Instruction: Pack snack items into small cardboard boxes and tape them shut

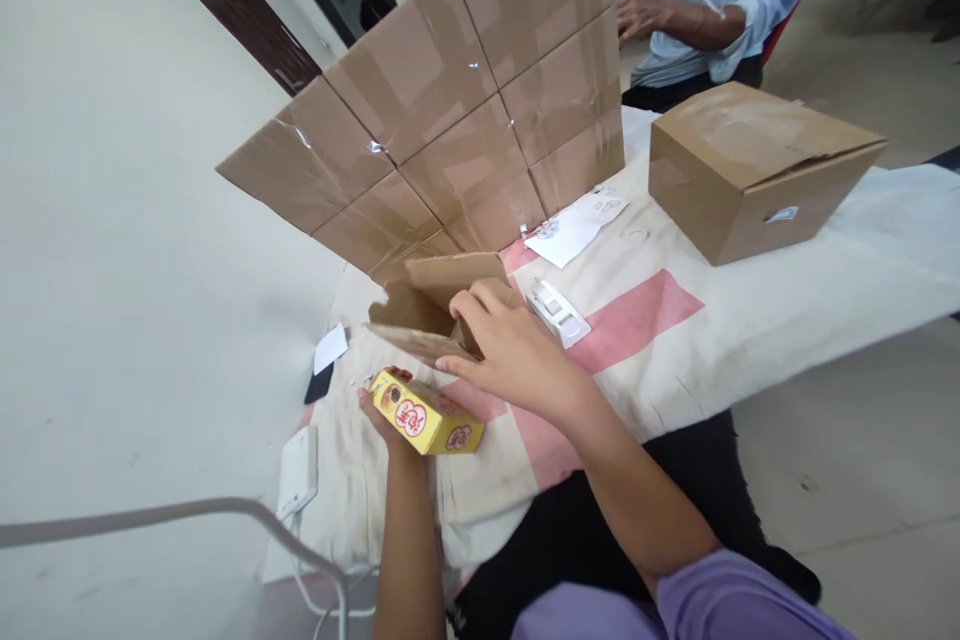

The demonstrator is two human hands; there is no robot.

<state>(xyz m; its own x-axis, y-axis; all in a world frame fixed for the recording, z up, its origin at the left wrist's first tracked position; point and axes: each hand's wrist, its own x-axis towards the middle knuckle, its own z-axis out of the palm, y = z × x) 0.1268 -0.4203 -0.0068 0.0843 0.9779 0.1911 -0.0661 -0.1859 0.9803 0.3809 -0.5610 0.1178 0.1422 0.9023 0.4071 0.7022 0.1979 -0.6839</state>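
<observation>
L hand (pixel 390 434) gripping yellow box (pixel 420 420) over nr L of table (pixel 660 375), R hand (pixel 501 338) curled at mouth of open carton (pixel 417 312) just beyond, can't tell if gripping, 2nd carton (pixel 750 165) far R

Ylw box (pixel 420 420) tilted nr open brn carton (pixel 412 341).

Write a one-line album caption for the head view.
Left hand holds a yellow box; right hand at an open cardboard carton.
</observation>
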